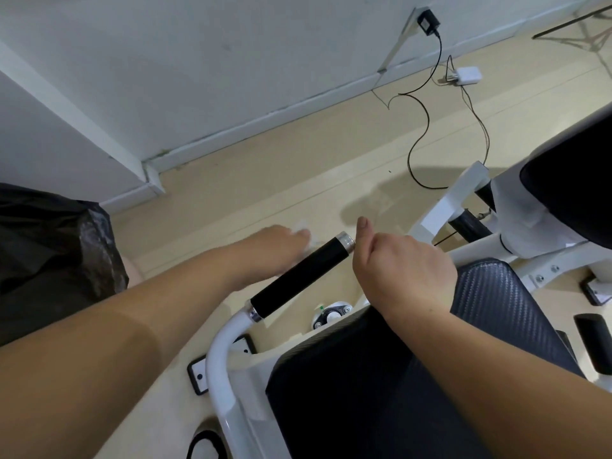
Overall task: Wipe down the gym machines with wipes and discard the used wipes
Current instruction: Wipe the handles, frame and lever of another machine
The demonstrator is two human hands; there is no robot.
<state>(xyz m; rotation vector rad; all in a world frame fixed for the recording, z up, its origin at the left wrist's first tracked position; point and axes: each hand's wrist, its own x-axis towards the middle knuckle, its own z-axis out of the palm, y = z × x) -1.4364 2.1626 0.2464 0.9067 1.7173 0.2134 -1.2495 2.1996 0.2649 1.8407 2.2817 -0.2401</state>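
Head view, looking down on a white-framed gym machine [217, 359] that is filling the lower middle and right of the frame. I am seeing the left hand [280, 241] reaching in from the lower left to the centre, where it is holding a white wipe [303, 233]; the wipe is showing past the fingertips and is lying just beside the upper end of the black handle grip [298, 279], on its left side. The fingers there are blurred, so I cannot tell how they are closing on the wipe. The grip is slanting from lower left to upper right and is ending in a chrome end cap [346, 241]. The right hand [402, 273] is coming in from the lower right and is sitting just right of that cap, with its fingers curling under and its thumb sticking up; I cannot tell whether it is holding anything. Below the right forearm a black padded seat [364, 392] is taking up the lower centre. A black bin bag [49, 260] is standing at the left edge. On the beige floor [265, 180], in the upper right, a black cable [427, 127] is running down from a black power adapter [528, 23] on the wall [198, 77].
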